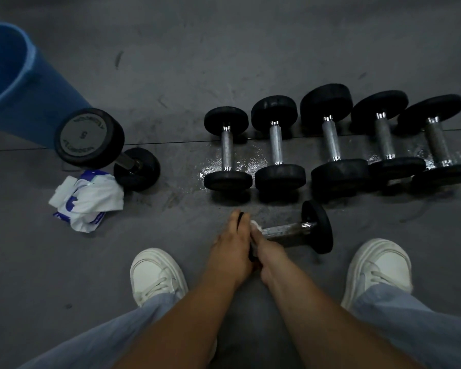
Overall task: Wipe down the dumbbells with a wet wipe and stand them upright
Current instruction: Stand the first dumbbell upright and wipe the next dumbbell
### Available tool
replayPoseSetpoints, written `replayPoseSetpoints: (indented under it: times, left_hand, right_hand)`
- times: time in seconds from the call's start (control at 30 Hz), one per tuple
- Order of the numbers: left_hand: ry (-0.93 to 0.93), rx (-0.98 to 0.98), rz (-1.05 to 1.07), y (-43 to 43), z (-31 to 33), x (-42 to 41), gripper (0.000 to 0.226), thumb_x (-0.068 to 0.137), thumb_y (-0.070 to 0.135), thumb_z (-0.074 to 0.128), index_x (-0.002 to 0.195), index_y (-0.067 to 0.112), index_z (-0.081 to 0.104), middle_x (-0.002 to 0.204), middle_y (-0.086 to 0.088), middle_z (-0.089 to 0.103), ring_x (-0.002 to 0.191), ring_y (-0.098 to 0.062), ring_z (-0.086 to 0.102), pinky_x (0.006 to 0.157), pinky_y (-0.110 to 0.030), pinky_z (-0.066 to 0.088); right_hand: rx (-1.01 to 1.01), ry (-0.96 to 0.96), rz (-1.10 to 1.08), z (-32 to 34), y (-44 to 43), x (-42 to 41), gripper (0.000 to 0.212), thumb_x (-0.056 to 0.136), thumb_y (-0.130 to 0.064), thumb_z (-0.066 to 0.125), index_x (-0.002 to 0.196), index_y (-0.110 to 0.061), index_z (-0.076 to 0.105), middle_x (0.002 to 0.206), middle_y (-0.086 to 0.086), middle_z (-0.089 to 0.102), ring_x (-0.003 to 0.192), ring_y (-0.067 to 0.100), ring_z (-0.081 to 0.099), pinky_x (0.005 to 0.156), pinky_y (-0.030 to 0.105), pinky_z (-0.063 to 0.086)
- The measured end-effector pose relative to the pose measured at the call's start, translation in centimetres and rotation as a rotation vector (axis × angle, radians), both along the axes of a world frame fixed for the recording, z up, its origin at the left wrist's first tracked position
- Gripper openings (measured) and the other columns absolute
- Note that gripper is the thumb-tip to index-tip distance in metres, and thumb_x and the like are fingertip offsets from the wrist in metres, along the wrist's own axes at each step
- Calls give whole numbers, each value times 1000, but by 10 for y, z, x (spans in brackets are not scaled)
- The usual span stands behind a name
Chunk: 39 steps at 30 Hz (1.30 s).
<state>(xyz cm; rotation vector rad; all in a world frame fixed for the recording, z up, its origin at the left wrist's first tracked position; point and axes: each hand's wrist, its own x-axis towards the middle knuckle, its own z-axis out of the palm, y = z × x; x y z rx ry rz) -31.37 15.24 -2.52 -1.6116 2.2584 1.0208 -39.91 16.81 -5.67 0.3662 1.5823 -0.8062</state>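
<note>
Left hand (230, 249) gripping black-ended dumbbell (317, 227), right hand (266, 255) clasping white wipe (255, 225) round steel handle (284, 230)

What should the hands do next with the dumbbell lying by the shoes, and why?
Probably slide the right hand with the wet wipe along the handle of the dumbbell toward its uncovered plate. The wipe sits only at the handle's other end, the bare metal beyond it looks spotty, and the left hand grips that end to steady it.
</note>
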Motion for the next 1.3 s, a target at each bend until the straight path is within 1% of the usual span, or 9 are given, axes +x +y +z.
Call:
replayPoseSetpoints:
  times: [0.2, 0.3, 0.43, 0.57, 0.7, 0.83, 1.0, 1.07, 1.3]
  left_hand:
    - [8, -24, 5, 0, 3, 0, 78, 92, 26, 59, 155, 20, 13, 163, 0, -2, 133, -30, 43, 104, -43, 41]
    - [4, -52, 12, 3, 6, -1, 72, 95, 26, 55, 154, 22, 14, 162, 2, 0, 130, -28, 46, 101, -40, 41]
    - [-11, -48, -11, 3, 9, 0, 77, 91, 27, 60, 154, 21, 14, 162, 1, -1, 127, -30, 47, 101, -40, 40]
    - [-17, -27, -22, 1, 8, -1, 90, 84, 28, 70, 154, 20, 14, 161, 1, 1, 130, -29, 46, 102, -37, 39]
    - [-10, -45, -7, -1, 4, 0, 92, 82, 31, 72, 153, 20, 15, 161, 2, 3, 131, -28, 45, 101, -39, 42]
    - [-9, -44, -15, 1, 3, 0, 99, 77, 34, 77, 153, 20, 15, 161, 1, 3, 131, -28, 46, 102, -40, 42]
    - [-27, -31, -19, -1, 1, 0, 104, 74, 36, 79, 154, 21, 13, 162, 0, 0, 131, -29, 46, 102, -40, 43]
    - [-25, -32, -16, 0, 1, 0, 104, 74, 35, 79, 154, 21, 13, 162, 0, -1, 130, -30, 47, 102, -41, 43]
    - [-3, -26, -4, 1, 2, 0, 93, 82, 32, 71, 155, 21, 13, 162, 0, 0, 132, -29, 44, 103, -41, 40]
  right_hand:
    - [-49, -8, -130, 8, 2, 10, 28, 89, -24, 69, 105, -1, 67, 98, 16, 72, 80, 23, 69, 67, 29, 57]
    - [-67, 12, -138, 7, 5, 13, 32, 89, -32, 68, 100, -1, 67, 91, 13, 73, 75, 20, 70, 56, 23, 55]
    - [-41, -114, -168, 5, -12, 6, 41, 84, -39, 71, 105, -4, 70, 92, 13, 74, 78, 24, 71, 63, 30, 55]
    - [-85, 30, 41, 8, 16, -1, 37, 89, -35, 67, 105, -2, 66, 95, 14, 73, 82, 23, 71, 57, 24, 53]
    - [-8, 239, 216, 5, 13, 2, 79, 62, -78, 65, 93, -5, 71, 88, 9, 74, 83, 23, 71, 76, 33, 58]
    - [73, 535, 550, 9, 20, -12, 89, 58, -93, 49, 102, -18, 71, 109, 4, 71, 107, 25, 64, 89, 31, 49]
    - [121, 431, 866, 17, 16, -27, 101, 70, -92, 30, 110, -8, 69, 116, 15, 67, 112, 29, 61, 90, 33, 44]
    - [115, 390, 801, 16, 13, -24, 94, 75, -86, 37, 110, -4, 68, 109, 16, 69, 106, 29, 64, 87, 31, 47]
    - [-29, -104, -59, 9, 4, -1, 28, 91, -30, 65, 105, -6, 68, 107, 13, 70, 98, 27, 66, 82, 37, 54]
